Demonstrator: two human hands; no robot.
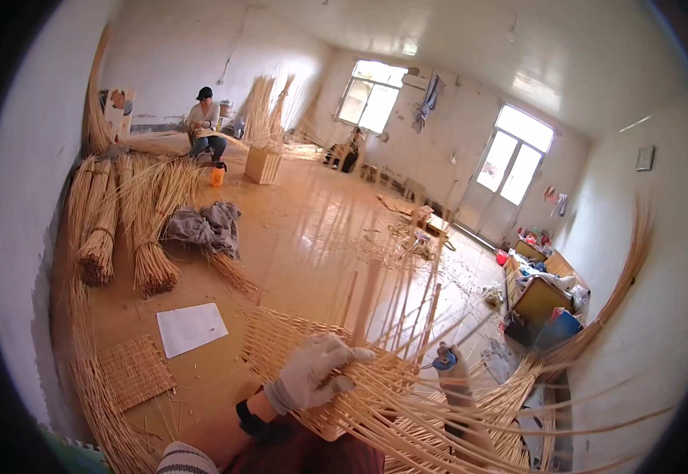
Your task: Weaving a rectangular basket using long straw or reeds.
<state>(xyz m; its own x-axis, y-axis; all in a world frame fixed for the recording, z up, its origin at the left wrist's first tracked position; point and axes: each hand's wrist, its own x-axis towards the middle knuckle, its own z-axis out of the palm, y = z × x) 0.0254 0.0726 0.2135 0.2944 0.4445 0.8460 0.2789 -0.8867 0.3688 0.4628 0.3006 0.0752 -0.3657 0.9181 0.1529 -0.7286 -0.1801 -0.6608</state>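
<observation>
A half-woven wicker panel [281, 332] lies across my lap, with long loose rods fanning out to the right and others standing up from it. In a pale glove, my left hand [316, 371] is closed over the panel's near part, thumb and fingers at the weave. To the right, beyond the fanned rods, my right hand [456, 375] is raised and closed around a small tool with a blue ring-shaped part [444, 361]; its exact kind is not clear. Rods partly cover my right forearm.
On the floor at left are a finished woven mat [135, 373], a white sheet [191, 329] and tied rod bundles [154, 268] beside a grey cloth [206, 227]. A co-worker [206, 126] sits far back near an orange bottle [218, 174]. Boxes [541, 304] stand at right.
</observation>
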